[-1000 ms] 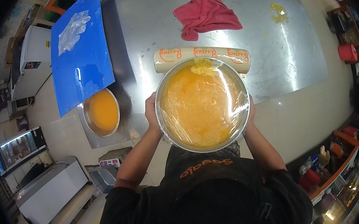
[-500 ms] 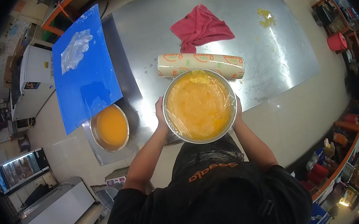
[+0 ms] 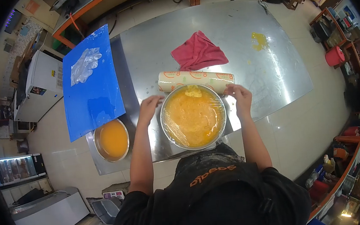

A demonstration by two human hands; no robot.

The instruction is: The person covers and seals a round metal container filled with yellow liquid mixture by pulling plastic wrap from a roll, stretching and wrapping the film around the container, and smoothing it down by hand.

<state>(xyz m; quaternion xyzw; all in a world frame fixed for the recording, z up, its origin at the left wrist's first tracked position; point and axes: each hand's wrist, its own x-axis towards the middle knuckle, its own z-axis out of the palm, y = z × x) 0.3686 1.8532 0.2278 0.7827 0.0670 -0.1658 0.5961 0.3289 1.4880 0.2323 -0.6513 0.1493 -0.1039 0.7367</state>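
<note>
A round metal bowl (image 3: pixel 194 117) of orange-yellow mixture, with clear plastic film over its top, rests near the front edge of the steel table. Just left of its upper rim is my left hand (image 3: pixel 149 108), fingers reaching inward and holding nothing. My right hand (image 3: pixel 241 98) hovers off the upper right of the rim, near the end of the film roll, its fingers bent but apart. Neither hand grips the bowl. Right behind the bowl lies the roll of cling film (image 3: pixel 195 77) with orange print, partly hidden by the rim.
Left on the steel table (image 3: pixel 271 76) is a blue board (image 3: pixel 92 90) with a clear plastic glove (image 3: pixel 85 66) on it. A second bowl (image 3: pixel 113 139) of orange liquid sits partly under the board. Farther back are a red cloth (image 3: pixel 199 51) and a yellow spill (image 3: pixel 260 41).
The covered bowl has come down onto the table, and both my hands have let go of its sides. They have moved up beside its far rim.
</note>
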